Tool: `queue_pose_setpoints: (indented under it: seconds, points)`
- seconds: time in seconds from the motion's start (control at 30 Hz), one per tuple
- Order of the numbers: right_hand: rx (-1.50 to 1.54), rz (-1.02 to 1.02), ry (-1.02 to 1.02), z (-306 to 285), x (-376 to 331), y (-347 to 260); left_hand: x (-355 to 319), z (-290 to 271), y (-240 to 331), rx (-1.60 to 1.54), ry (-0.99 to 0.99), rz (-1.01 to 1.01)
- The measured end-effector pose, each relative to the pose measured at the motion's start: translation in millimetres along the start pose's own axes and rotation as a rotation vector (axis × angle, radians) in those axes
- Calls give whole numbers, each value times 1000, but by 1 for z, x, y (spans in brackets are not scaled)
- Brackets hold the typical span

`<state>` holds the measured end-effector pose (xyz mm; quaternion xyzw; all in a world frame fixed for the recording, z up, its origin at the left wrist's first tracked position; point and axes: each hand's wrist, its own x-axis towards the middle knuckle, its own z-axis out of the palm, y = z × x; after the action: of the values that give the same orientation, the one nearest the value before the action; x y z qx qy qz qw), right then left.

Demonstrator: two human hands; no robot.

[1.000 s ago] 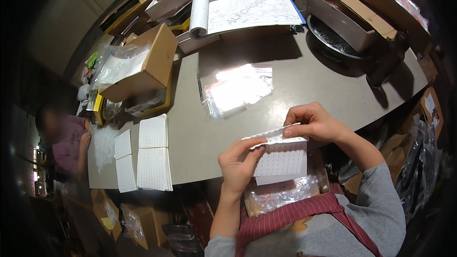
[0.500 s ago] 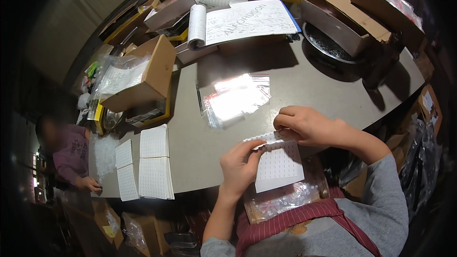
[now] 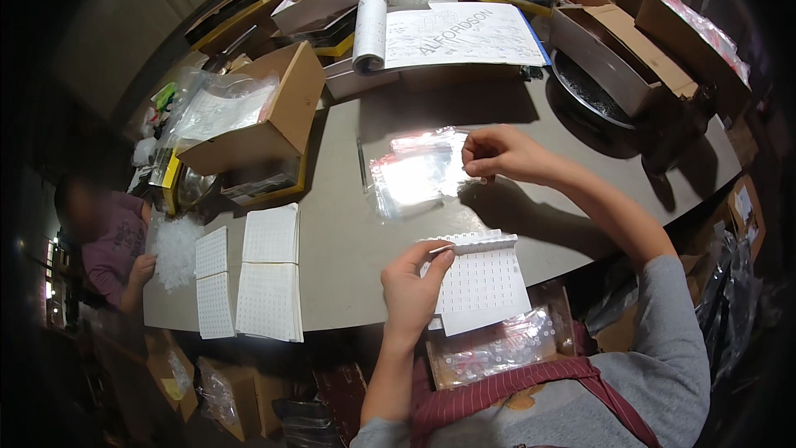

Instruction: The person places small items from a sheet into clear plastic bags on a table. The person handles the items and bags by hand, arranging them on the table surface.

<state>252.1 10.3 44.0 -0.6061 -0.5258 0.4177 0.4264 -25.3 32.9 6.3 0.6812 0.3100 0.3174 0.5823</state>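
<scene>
Well, nearest you, a shallow box (image 3: 565,321) of clear plastic packets (image 3: 497,353) sits against your striped apron (image 3: 514,379). Just beyond it is the printed sheet (image 3: 481,282), at the table's near edge. Your left hand (image 3: 414,286) pinches its left side between thumb and fingers.

The work on this sheet looks partway: a narrow strip along the far edge is folded over, while the larger part lies flat and unfolded. That folded strip points away from you, the plain lower end toward you. The strip's long axis runs left to right, its right end slightly farther off; with the fold, you cannot tell which way the whole sheet is longer.

Farther on, your right hand (image 3: 503,156) is well apart from the left, its fingers curled at the right edge of the clear bags (image 3: 414,174); whether it grips one, you cannot tell. Those bags lie loose in a pile, beside a dark pen (image 3: 361,164).

To your left, two stacks, one narrow (image 3: 215,286) and one wide (image 3: 269,282), lie banded and untouched. Beyond everything rests a pad of papers (image 3: 464,37).
</scene>
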Motion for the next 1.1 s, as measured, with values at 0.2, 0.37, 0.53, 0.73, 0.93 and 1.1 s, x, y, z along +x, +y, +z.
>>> queue_pose_setpoints:
  seconds: [0.2,0.37,0.53,0.73,0.93,1.1]
  points:
    - [-621,97,45,10,43,10,-2,-2,-4,33,19,24]
    - [-831,32,69,-17,30,28,-3,-2,-7,34,17,15]
    - [-869,459,-220,-36,5,-35,-6,-2,-9,56,2,33]
    - [-590,-128,-244,-26,19,-15,-4,-2,-7,44,-28,42]
    - [-919,-378,-146,-2,22,10,-7,-3,-3,18,-52,16]
    - [-909,-128,-70,-16,12,7,-7,-1,-9,9,-22,13]
